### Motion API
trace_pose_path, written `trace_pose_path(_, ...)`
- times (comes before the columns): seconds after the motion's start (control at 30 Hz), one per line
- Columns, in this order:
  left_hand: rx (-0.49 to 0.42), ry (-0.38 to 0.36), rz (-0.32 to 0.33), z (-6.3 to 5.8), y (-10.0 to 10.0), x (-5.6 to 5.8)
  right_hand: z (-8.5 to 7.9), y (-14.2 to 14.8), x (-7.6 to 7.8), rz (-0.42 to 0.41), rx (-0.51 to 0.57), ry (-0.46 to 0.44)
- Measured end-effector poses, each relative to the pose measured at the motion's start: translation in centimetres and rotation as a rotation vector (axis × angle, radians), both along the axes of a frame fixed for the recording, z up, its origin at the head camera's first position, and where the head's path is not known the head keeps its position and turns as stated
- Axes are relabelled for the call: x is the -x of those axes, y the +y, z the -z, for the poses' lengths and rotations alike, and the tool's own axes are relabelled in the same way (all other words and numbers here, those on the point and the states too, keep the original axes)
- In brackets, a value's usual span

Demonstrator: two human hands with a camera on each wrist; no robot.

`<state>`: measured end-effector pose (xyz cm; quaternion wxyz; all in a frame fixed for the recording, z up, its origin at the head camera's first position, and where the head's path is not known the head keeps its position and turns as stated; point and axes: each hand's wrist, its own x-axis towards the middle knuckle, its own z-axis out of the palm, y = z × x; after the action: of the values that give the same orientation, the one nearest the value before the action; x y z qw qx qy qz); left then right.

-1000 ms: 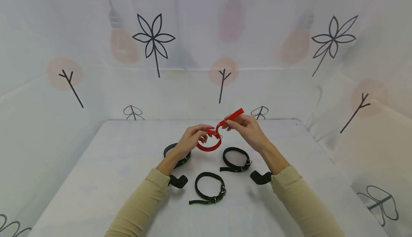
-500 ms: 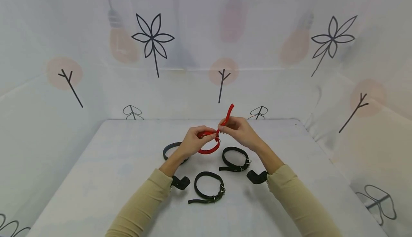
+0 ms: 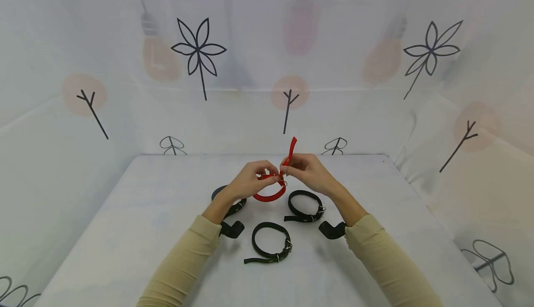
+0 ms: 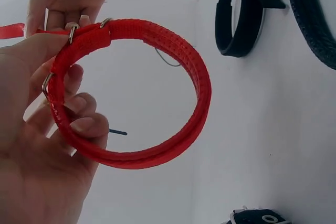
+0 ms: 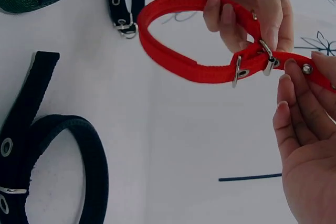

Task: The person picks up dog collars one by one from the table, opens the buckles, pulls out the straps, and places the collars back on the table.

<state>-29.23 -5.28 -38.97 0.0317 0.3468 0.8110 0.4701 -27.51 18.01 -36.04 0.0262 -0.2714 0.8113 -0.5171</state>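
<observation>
A red pet collar [image 3: 269,199], looped into a ring, is held up over the white table between both hands. My left hand [image 3: 250,178] grips the loop beside its metal buckle [image 5: 268,57]. In the right wrist view the strap passes through that buckle, and metal-rimmed holes show along it. My right hand [image 3: 308,171] pinches the strap's free end [image 3: 293,147], which points up past the fingers. A D-ring [image 4: 46,84] hangs on the band near the left fingers in the left wrist view.
Three dark collars lie coiled on the table [image 3: 137,233]: one at the front [image 3: 271,223], one to the right [image 3: 305,191], and a third [image 3: 235,208] partly behind the left hand. A patterned white cloth [image 3: 250,121] hangs behind the table.
My right hand has come left and slightly down, closer to the left hand. The red strap's free end has swung from slanting right to nearly upright. The dark collars stay put.
</observation>
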Motion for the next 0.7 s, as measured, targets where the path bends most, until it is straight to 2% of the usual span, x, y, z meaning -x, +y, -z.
trace_pose_path(0.2,0.008,-0.062,0.077,-0.12,-0.36,0.09,-0.23,-0.06,-0.26,-0.002,0.01,-0.006)
trace_pose_path(0.33,-0.013,-0.085,0.105,-0.04,-0.54,0.24,-0.36,-0.07,-0.18,-0.014,0.018,0.002)
trace_pose_path(0.53,-0.09,-0.162,0.099,0.1,-0.78,0.26,-0.47,0.31,-0.23,0.024,0.03,0.018)
trace_pose_path(0.7,-0.155,-0.216,0.087,0.14,-0.86,0.08,-0.47,0.52,-0.28,0.035,0.082,0.01)
